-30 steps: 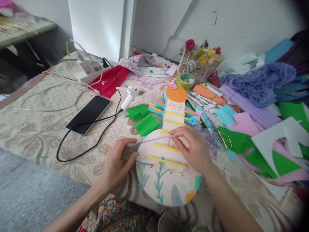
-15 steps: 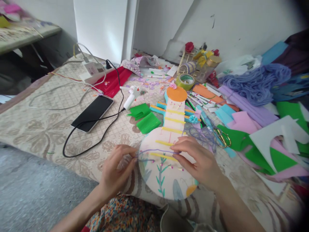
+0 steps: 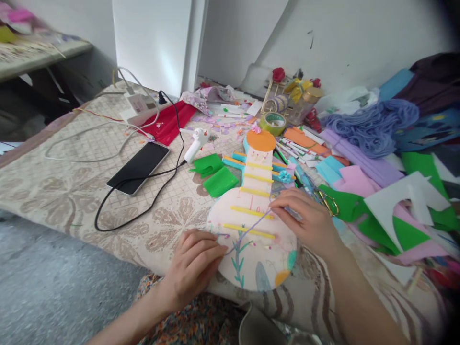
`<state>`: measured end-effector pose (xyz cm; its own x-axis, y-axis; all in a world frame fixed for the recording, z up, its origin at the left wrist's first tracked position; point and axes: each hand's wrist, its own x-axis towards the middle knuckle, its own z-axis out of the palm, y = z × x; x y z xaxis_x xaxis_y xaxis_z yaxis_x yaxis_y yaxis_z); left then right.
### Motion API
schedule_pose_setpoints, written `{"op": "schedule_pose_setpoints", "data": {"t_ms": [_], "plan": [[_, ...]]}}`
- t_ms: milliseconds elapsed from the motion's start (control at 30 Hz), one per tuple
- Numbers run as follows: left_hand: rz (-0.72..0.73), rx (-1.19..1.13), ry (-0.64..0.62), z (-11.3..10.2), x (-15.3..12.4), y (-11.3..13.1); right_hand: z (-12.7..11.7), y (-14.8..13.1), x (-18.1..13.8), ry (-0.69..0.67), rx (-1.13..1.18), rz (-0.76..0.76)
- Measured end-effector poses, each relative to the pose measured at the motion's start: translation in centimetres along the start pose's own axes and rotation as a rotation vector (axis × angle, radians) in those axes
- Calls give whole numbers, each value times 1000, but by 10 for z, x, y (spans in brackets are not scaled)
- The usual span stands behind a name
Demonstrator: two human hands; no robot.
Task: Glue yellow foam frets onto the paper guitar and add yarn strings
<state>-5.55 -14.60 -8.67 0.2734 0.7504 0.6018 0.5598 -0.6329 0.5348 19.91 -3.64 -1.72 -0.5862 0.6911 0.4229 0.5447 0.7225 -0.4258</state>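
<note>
A guitar-shaped paper craft (image 3: 251,239) lies in front of me, pink-white with yellow strips, painted leaves and an orange round top. A thin purple yarn strand (image 3: 251,230) runs slantwise across its round body. My left hand (image 3: 196,263) rests at the body's lower left edge, fingers closed on the strand's lower end. My right hand (image 3: 309,220) sits at the body's upper right edge and pinches the strand's upper end.
A phone (image 3: 138,167) on a black cable and a white glue gun (image 3: 194,141) lie to the left. Green paper pieces (image 3: 215,175), scissors (image 3: 328,203), a tape roll (image 3: 273,122), purple yarn (image 3: 370,127) and coloured foam sheets (image 3: 406,201) crowd the right side.
The strand lay level across the body; now it runs diagonally. My left hand moved down and right to the lower edge, my right hand moved up to the right edge.
</note>
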Motion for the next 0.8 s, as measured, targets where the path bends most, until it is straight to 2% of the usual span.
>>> {"op": "schedule_pose_setpoints", "data": {"t_ms": [200, 333, 467, 600, 700, 800], "plan": [[-55, -22, 29, -4, 0, -2, 8, 20, 9, 53, -104, 64], [-144, -20, 30, -10, 3, -3, 12, 13, 10, 52, -109, 52], [-165, -13, -67, -15, 8, -6, 16, -4, 8, -131, 9, -48], [-134, -1, -195, -21, 18, -7, 20, -13, 11, -325, -6, -116], [-105, 17, -265, -24, 25, -8, 23, -15, 15, -386, -66, -146], [-75, 39, -296, -23, 28, -8, 26, -17, 18, -391, -95, -163]]}}
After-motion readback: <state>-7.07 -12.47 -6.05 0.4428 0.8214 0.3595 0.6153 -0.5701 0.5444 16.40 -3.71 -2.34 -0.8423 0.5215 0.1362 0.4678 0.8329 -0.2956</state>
